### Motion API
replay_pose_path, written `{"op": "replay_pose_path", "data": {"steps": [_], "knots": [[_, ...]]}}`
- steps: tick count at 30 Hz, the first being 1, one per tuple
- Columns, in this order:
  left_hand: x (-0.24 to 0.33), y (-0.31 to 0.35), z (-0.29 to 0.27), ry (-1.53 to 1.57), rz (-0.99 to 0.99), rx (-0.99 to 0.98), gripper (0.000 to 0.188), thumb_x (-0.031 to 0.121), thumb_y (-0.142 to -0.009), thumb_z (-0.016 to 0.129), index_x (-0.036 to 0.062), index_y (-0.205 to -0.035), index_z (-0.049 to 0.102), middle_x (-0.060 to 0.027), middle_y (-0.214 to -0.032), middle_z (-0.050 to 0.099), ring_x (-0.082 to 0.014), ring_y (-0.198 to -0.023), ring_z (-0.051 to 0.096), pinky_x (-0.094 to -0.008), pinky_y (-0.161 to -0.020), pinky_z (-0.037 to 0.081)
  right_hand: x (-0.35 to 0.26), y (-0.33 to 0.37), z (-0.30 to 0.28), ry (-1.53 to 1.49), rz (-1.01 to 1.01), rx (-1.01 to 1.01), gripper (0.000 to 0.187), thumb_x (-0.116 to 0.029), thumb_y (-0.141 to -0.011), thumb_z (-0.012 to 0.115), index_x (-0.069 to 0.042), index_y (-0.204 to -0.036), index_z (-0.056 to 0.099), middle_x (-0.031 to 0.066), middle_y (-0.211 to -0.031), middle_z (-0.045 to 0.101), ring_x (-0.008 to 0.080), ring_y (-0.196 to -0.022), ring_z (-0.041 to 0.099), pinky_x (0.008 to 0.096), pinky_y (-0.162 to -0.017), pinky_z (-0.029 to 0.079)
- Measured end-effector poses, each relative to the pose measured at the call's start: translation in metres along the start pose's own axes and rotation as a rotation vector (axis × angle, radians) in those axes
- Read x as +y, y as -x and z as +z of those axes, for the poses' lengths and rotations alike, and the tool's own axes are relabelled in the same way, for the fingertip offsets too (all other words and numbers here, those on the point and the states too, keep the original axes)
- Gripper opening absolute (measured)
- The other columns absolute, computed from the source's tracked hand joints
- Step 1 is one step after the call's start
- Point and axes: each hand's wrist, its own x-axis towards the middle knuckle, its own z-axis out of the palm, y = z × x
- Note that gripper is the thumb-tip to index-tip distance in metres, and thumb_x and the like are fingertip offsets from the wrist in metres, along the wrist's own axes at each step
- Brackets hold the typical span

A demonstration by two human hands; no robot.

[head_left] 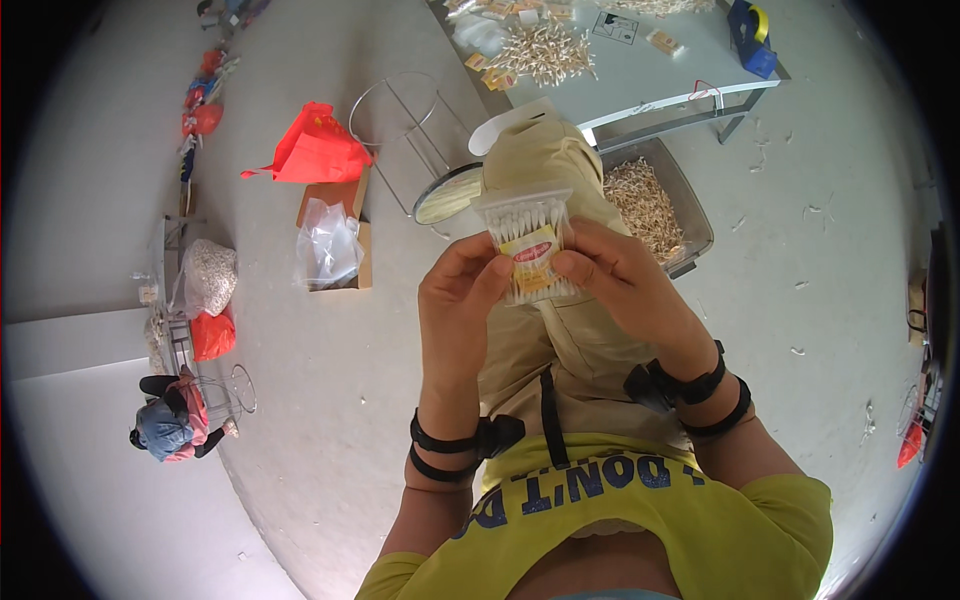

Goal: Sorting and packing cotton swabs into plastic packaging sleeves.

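Observation:
A clear plastic bag of cotton swabs (533, 218) is held upright over my lap, with a yellow label bearing a red oval across its middle. At its left edge my left hand (461, 290) pinches the bag between thumb and fingers. My right hand (622, 275) grips the opposite edge the same way, its thumb on the front of the label. White swab tips show at the bag's upper and lower ends. The fingers behind the bag are partly hidden.
Ahead stands a table (640, 85) with a heap of loose swabs (548, 52) and a blue tape dispenser (752, 40). A grey bin (700, 215) of swabs sits below. Leftward are a stool frame (408, 130), a red bag (318, 148), a cardboard box (366, 255) and another person (172, 420).

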Motion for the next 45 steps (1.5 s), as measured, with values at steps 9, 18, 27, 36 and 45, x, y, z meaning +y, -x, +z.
{"op": "replay_pose_path", "data": {"steps": [9,18,27,36,45], "knots": [[0.010,-0.013,-0.015,0.133,-0.134,-0.315,0.056,0.000,-0.087,0.070,-0.0005,-0.138,0.047,-0.0108,-0.123,0.062,-0.0182,-0.110,0.063,-0.0327,-0.083,0.060,-0.009,0.000,-0.009,-0.009,0.093,-0.151,0.025,-0.021,-0.105,0.053,0.002,-0.110,0.063,0.0010,-0.087,0.054,0.0073,-0.078,0.046,0.0239,-0.070,0.041],[-0.004,0.001,0.002,0.028,-0.040,-0.229,0.056,-0.009,-0.087,0.061,-0.0002,-0.138,0.039,-0.0104,-0.124,0.058,-0.0179,-0.115,0.060,-0.0328,-0.089,0.059,0.005,0.012,0.019,0.295,-0.242,0.299,0.039,-0.016,-0.091,0.072,-0.003,-0.123,0.054,0.0077,-0.097,0.062,0.0166,-0.083,0.062,0.0297,-0.075,0.051],[-0.014,0.016,0.010,0.058,0.027,-0.123,0.060,-0.007,-0.090,0.057,-0.0012,-0.145,0.034,-0.0138,-0.135,0.053,-0.0206,-0.125,0.055,-0.0353,-0.102,0.049,0.012,0.016,0.022,0.579,-0.419,0.385,0.051,-0.011,-0.079,0.082,-0.007,-0.122,0.055,0.0107,-0.112,0.063,0.0250,-0.089,0.067,0.0324,-0.070,0.054],[-0.021,0.015,0.005,0.030,0.020,-0.128,0.057,-0.003,-0.092,0.057,-0.0042,-0.145,0.038,-0.0143,-0.137,0.054,-0.0223,-0.127,0.055,-0.0377,-0.107,0.047,0.016,0.021,0.024,0.394,-0.263,0.339,0.045,-0.015,-0.085,0.079,-0.007,-0.121,0.055,0.0083,-0.099,0.064,0.0207,-0.080,0.060,0.0303,-0.071,0.051],[-0.011,0.008,0.011,0.064,0.100,-0.214,0.066,-0.003,-0.089,0.063,-0.0041,-0.149,0.034,-0.0172,-0.137,0.054,-0.0264,-0.128,0.055,-0.0405,-0.109,0.046,0.021,0.025,0.025,0.156,-0.174,0.289,0.042,-0.016,-0.088,0.076,-0.005,-0.123,0.055,0.0076,-0.098,0.062,0.0172,-0.084,0.057,0.0294,-0.076,0.049]]}}
